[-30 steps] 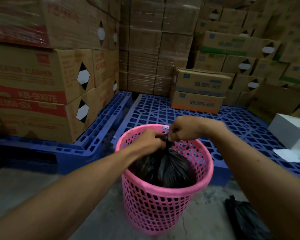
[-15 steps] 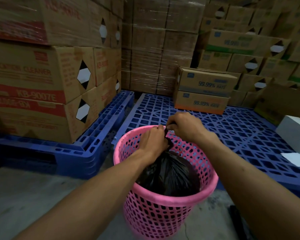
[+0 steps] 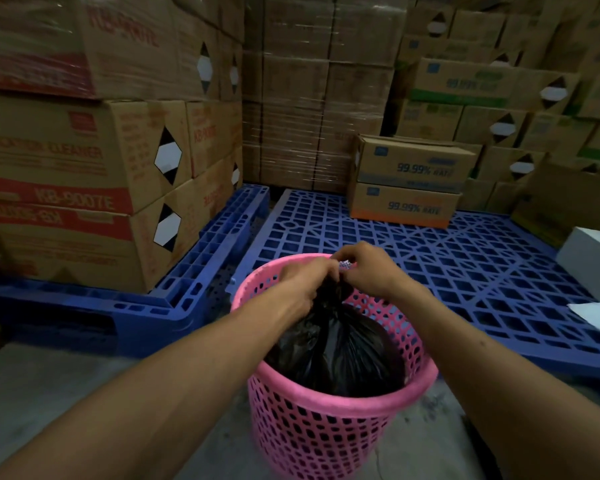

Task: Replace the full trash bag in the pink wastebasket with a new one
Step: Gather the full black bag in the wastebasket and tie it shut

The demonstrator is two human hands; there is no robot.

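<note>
Left hand [image 3: 303,289] and right hand [image 3: 368,271] both pinch gathered neck of black trash bag [image 3: 333,355] inside pink wastebasket [image 3: 326,427].

Blue pallet [image 3: 465,271] crowds wastebasket [image 3: 326,431]; left floor [image 3: 66,393] open.

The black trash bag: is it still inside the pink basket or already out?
Inside. The black trash bag sits within the pink wastebasket; left hand and right hand pinch its gathered top.
</note>
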